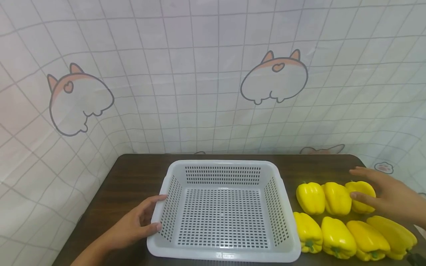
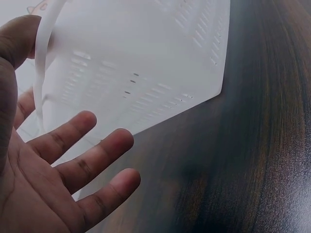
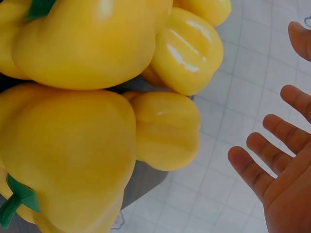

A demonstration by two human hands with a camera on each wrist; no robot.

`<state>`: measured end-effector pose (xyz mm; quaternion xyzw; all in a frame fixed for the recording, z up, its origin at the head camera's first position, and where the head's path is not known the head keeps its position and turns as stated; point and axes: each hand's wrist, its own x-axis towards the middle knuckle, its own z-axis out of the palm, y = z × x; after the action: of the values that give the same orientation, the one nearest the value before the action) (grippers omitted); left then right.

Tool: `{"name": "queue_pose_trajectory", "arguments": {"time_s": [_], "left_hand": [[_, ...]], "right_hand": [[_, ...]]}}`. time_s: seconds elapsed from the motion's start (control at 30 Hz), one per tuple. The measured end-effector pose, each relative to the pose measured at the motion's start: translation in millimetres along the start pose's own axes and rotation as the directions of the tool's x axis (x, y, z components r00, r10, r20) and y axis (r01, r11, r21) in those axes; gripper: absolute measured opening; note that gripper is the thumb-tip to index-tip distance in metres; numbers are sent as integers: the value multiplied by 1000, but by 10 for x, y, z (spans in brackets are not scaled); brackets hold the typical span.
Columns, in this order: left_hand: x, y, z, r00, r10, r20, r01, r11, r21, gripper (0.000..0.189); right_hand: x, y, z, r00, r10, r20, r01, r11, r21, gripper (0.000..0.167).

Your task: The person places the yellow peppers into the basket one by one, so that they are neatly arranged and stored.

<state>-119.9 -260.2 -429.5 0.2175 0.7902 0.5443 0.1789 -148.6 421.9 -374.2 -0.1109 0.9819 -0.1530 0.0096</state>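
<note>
**Right Hand Spread Wide by the Peppers!**

The white basket [image 1: 221, 210] sits square on the dark table [image 1: 133, 177]. At its nine o'clock, the left hand [image 1: 134, 224] rests thumb and forefinger lightly on the rim, ungripped. Over at three o'clock, seven yellow peppers [image 1: 338, 235] in two rows, and the right hand [image 1: 387, 194], released, fingers splayed, hangs beside the far row's outermost one!

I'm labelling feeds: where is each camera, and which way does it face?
Head: worn there, looks forward and down at a white perforated plastic basket; left hand and right hand show.
Left wrist: worn there, faces the basket's outside; left hand shows.
Right wrist: worn there, faces glossy yellow bell peppers; right hand shows.
Head and right wrist share the peppers.
</note>
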Motion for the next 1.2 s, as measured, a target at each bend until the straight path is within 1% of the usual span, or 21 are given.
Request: {"name": "queue_pose_trajectory", "arguments": {"time_s": [0.17,0.37,0.47,0.6,0.67,0.83,1.0,1.2], "left_hand": [[-4,-1,14,1000,-19,-4,19,1000,-19,74],[2,-2,29,1000,-21,-6,21,999,-43,76],[1,-8,31,999,-36,-13,36,998,-50,76],[2,-14,26,1000,-30,-11,29,999,-46,75],[1,-14,27,1000,-13,-7,13,999,-41,75],[0,-23,21,1000,2,-7,-2,998,-57,74],[-1,-37,20,1000,3,-4,-4,998,-69,73],[7,-40,21,1000,2,-1,-2,996,-87,74]], "right_hand": [[2,81,19,999,30,22,-30,1000,-2,80],[-32,150,-8,996,64,57,-67,997,46,77],[-37,187,-17,995,79,68,-83,995,55,76],[-30,276,-16,992,90,89,-96,993,73,76],[-27,315,-16,990,98,104,-106,991,83,77],[-21,374,-3,986,108,129,-119,990,81,79],[-17,401,27,984,118,131,-126,990,56,79],[-14,468,76,984,122,127,-128,991,45,75]]}}
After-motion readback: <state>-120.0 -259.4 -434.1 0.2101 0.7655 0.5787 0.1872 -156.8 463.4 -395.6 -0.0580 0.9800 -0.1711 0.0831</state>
